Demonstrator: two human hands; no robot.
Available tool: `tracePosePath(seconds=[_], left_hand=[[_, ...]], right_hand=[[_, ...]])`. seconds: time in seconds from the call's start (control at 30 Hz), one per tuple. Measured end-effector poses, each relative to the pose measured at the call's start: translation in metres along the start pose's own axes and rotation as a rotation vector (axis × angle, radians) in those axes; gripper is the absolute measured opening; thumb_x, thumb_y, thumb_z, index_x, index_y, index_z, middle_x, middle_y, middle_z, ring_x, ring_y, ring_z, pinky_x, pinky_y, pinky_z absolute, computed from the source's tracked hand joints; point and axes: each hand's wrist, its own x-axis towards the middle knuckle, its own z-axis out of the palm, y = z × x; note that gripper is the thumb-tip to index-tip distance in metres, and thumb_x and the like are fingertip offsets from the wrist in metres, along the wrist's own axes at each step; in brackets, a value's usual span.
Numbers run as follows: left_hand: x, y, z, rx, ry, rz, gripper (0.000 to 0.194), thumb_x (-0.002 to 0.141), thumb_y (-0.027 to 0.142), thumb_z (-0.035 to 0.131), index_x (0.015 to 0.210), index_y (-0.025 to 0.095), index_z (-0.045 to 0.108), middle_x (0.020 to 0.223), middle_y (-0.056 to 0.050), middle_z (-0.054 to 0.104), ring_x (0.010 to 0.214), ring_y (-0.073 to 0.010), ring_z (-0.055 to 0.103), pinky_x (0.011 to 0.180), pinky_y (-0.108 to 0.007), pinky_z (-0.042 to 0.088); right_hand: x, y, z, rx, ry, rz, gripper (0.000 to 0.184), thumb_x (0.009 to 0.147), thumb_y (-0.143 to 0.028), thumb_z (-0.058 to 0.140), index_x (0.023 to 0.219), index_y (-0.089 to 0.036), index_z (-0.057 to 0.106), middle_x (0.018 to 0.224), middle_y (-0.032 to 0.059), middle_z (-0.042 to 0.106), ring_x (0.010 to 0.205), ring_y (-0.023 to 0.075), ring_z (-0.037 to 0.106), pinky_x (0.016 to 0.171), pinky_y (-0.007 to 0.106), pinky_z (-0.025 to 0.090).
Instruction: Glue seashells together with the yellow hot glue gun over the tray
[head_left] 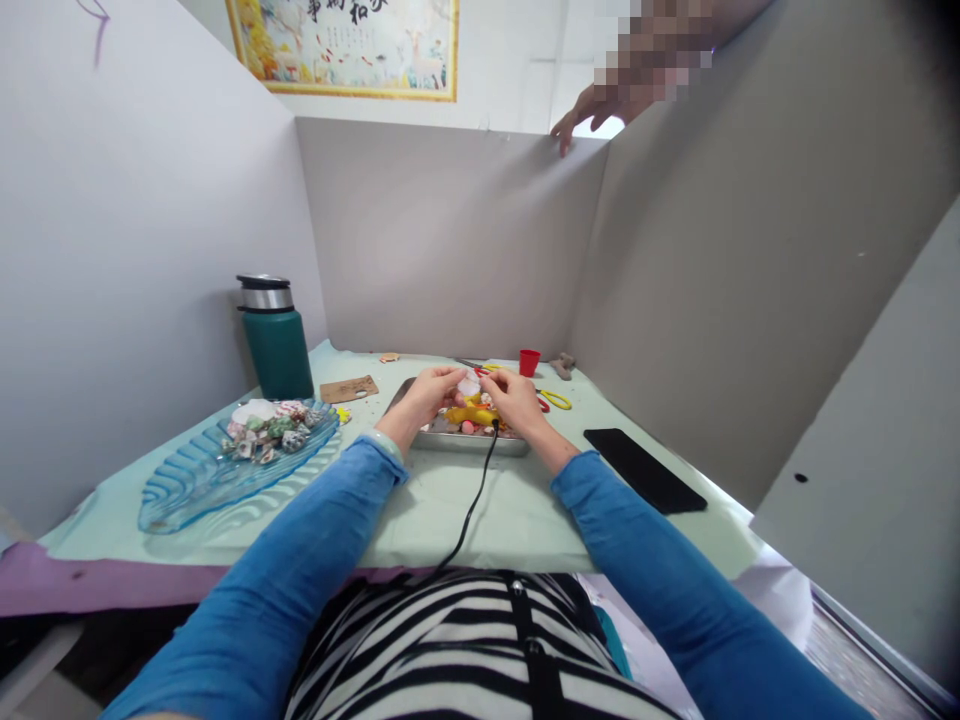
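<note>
My left hand (429, 392) and my right hand (516, 398) meet over a metal tray (450, 440). Between their fingertips sits a small white shell (469, 386), pinched from both sides. Under my right hand lies a yellow tool (471, 414) with a black cord (472, 505) running back toward my body. Small shells and coloured bits lie in the tray, partly hidden by my hands.
A blue glass leaf dish (202, 480) with several shells lies at the left, a green flask (276, 342) behind it. A brown card (349, 388), red cup (529, 362), yellow-handled scissors (555, 399) and black phone (643, 470) lie around. Another person's hand (589, 112) grips the partition top.
</note>
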Motion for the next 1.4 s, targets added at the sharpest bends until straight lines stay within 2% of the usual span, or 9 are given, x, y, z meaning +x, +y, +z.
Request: tracePosePath(seconds=[0.33,0.53,0.8,1.1,1.4], left_hand=[[-0.0029,0.0024,0.0012,0.058,0.042,0.05,0.024,0.066,0.023,0.083,0.081,0.01,0.069,0.063,-0.001,0.064,0.047,-0.0084,0.056,0.054,-0.023,0.047],[-0.0027,0.0027,0.0017,0.071,0.048,0.054,0.022,0.072,0.027,0.08,0.08,0.01,0.068,0.058,0.0,0.062,0.048,-0.0098,0.058,0.058,-0.024,0.049],[0.0031,-0.0033,-0.0012,0.07,0.053,0.049,0.018,0.079,0.027,0.074,0.079,0.011,0.066,0.056,0.0,0.061,0.046,-0.0105,0.058,0.052,-0.022,0.047],[0.0037,-0.0036,-0.0021,0.1,0.067,0.056,0.024,0.076,0.032,0.078,0.079,0.011,0.066,0.056,0.0,0.061,0.047,-0.0111,0.059,0.055,-0.023,0.048],[0.0045,-0.0049,-0.0029,0.099,0.066,0.072,0.021,0.078,0.03,0.076,0.077,0.011,0.065,0.053,0.0,0.06,0.046,-0.0106,0.059,0.052,-0.022,0.047]], right_hand=[[0.0012,0.002,0.0006,-0.031,0.011,0.013,0.023,0.084,-0.034,0.055,0.069,-0.019,0.062,0.07,0.0017,0.067,0.067,0.0162,0.056,0.064,0.027,0.037],[0.0011,0.0012,0.0005,-0.049,0.025,0.027,0.022,0.084,-0.033,0.056,0.067,-0.019,0.061,0.068,0.0013,0.066,0.066,0.0162,0.055,0.063,0.027,0.036],[0.0007,0.0012,0.0012,-0.029,0.032,0.007,0.023,0.084,-0.033,0.056,0.065,-0.02,0.059,0.066,0.0007,0.065,0.065,0.016,0.055,0.062,0.028,0.036],[0.0003,0.0008,0.0012,-0.027,0.042,-0.001,0.023,0.083,-0.034,0.056,0.065,-0.02,0.059,0.067,0.0011,0.064,0.065,0.0165,0.055,0.063,0.029,0.035],[0.0001,0.0002,0.0016,-0.01,0.042,-0.005,0.023,0.083,-0.033,0.055,0.064,-0.02,0.059,0.065,0.0009,0.063,0.064,0.0164,0.054,0.063,0.029,0.035]])
